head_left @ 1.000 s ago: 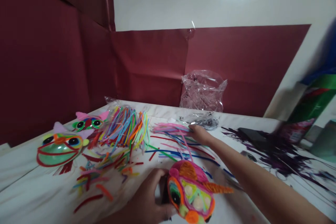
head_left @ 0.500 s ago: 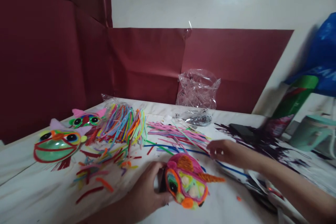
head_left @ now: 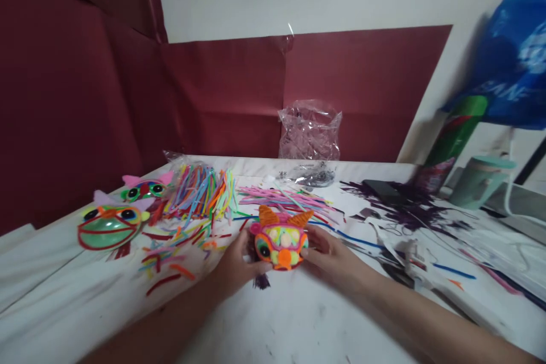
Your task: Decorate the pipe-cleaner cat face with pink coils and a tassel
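Note:
Between my two hands is a small animal-head craft [head_left: 284, 242] covered in pipe cleaners, with orange ears, big eyes and an orange nose, facing me. My left hand [head_left: 239, 259] grips its left side, thumb in front. On the other side my right hand [head_left: 326, 250] is closed on its edge near the eye. A dark purple tassel [head_left: 261, 281] hangs below the craft by my left thumb. Behind it lies a spread of pink and purple pipe cleaners [head_left: 285, 198]. The backs of the head and some of my fingers are hidden.
Two similar animal heads, one green-mouthed [head_left: 108, 230] and one pink-eared [head_left: 147, 189], sit at the left. Near them are a pipe cleaner bundle [head_left: 198, 190] and cut scraps [head_left: 170, 256]. At right are a glue gun [head_left: 416, 261], dark purple fibres [head_left: 413, 207], a phone [head_left: 383, 190] and a mug [head_left: 480, 182].
My right hand has moved left from the pipe cleaners and taken hold of the craft's right side. The craft has turned from tilted sideways to upright, facing me.

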The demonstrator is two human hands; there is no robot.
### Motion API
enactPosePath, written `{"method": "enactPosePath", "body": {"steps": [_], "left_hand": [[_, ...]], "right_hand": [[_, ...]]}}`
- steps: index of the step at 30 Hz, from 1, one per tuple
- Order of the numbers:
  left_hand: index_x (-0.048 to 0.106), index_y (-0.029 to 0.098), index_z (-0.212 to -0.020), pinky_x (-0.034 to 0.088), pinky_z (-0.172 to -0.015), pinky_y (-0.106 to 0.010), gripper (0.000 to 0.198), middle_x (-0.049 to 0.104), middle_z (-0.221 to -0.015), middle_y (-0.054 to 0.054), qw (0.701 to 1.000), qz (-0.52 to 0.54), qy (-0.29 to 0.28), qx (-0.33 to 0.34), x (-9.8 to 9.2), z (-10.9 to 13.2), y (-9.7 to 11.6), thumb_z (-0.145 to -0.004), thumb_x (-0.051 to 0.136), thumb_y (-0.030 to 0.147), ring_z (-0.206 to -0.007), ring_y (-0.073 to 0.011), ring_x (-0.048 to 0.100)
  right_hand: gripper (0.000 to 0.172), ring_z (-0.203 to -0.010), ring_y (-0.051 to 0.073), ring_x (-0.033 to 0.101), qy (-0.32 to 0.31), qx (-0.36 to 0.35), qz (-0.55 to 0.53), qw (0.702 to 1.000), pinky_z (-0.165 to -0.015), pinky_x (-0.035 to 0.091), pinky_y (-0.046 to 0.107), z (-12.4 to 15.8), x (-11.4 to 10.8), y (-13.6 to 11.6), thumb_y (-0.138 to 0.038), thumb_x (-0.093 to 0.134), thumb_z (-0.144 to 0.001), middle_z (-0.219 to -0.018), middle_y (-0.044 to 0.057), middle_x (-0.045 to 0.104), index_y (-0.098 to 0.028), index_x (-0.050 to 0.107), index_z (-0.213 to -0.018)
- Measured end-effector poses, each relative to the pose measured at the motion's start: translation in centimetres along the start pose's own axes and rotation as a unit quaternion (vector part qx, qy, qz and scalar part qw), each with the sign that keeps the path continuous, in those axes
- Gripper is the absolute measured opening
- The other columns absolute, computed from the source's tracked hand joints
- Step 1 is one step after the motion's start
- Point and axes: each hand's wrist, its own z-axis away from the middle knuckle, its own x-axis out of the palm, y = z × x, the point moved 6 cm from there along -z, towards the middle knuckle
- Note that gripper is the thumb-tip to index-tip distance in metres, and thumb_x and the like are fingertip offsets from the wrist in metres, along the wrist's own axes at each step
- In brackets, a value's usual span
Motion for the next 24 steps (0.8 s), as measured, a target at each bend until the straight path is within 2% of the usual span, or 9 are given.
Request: {"method": "enactPosePath", "body": {"steps": [3,6,10,12,16,21,24], "left_hand": [[0.048,0.018,-0.110,0.044,-0.088,-0.039,0.056,0.059,-0.111,-0.010,0.997,0.076,0.003,0.020,-0.6,-0.5,0.2,-0.060,0.074,0.017,-0.105,-0.0266,0.055],[0.049,0.019,-0.112,0.039,-0.095,-0.039,0.059,0.057,-0.117,-0.010,0.988,0.146,0.001,0.055,-1.0,-0.5,1.3,-0.059,0.075,0.018,-0.113,-0.0272,0.050],[0.049,0.018,-0.113,0.037,-0.096,-0.039,0.059,0.056,-0.118,-0.011,0.982,0.177,-0.017,0.064,-0.7,-0.2,2.2,-0.060,0.075,0.019,-0.114,-0.0271,0.049],[0.050,0.019,-0.113,0.038,-0.094,-0.039,0.059,0.057,-0.117,-0.011,0.982,0.180,-0.018,0.046,-0.7,-0.3,1.8,-0.060,0.075,0.022,-0.112,-0.0269,0.050],[0.051,0.018,-0.111,0.042,-0.086,-0.037,0.057,0.061,-0.106,-0.010,0.985,0.171,-0.014,0.000,-1.1,-0.6,0.2,-0.061,0.075,0.028,-0.099,-0.0246,0.058],[0.053,0.017,-0.104,0.045,-0.076,-0.031,0.047,0.061,-0.097,-0.008,0.988,0.151,-0.035,-0.009,-1.1,-1.2,-0.5,-0.064,0.072,0.033,-0.080,-0.0171,0.061],[0.051,0.017,-0.103,0.046,-0.070,-0.027,0.045,0.060,-0.092,-0.007,0.998,0.058,-0.018,-0.009,-1.2,-1.4,-0.7,-0.065,0.068,0.036,-0.076,-0.0150,0.059]], "right_hand": [[0.051,-0.103,0.025,0.057,0.021,0.014,-0.057,0.998,-0.088,0.045,0.039,-1.0,0.2,0.1,-0.045,0.066,-0.072,-0.115,0.009,0.061,-0.021,0.054,-0.115],[0.051,-0.102,0.026,0.057,0.052,0.038,-0.039,0.997,-0.084,0.047,0.038,-1.4,0.1,-0.3,-0.049,0.062,-0.075,-0.116,0.009,0.061,-0.021,0.054,-0.116],[0.049,-0.107,0.025,0.054,0.067,0.014,-0.026,0.997,-0.087,0.045,0.037,-1.5,-0.2,-1.5,-0.049,0.060,-0.076,-0.122,0.009,0.057,-0.021,0.055,-0.116],[0.049,-0.107,0.026,0.054,0.075,0.019,-0.022,0.997,-0.087,0.045,0.037,-1.5,-0.3,-1.3,-0.049,0.062,-0.074,-0.123,0.010,0.057,-0.021,0.056,-0.114],[0.052,-0.108,0.027,0.055,0.118,0.060,-0.034,0.991,-0.087,0.046,0.038,-1.6,-0.8,0.8,-0.051,0.065,-0.069,-0.118,0.010,0.061,-0.021,0.058,-0.111],[0.058,-0.103,0.026,0.058,0.057,-0.009,-0.005,0.998,-0.088,0.046,0.038,-2.1,0.5,1.2,-0.047,0.070,-0.066,-0.115,0.010,0.062,-0.020,0.052,-0.114],[0.064,-0.096,0.025,0.061,0.078,-0.012,0.022,0.997,-0.085,0.048,0.038,-2.0,0.9,0.9,-0.047,0.073,-0.062,-0.110,0.010,0.064,-0.020,0.049,-0.115]]}}
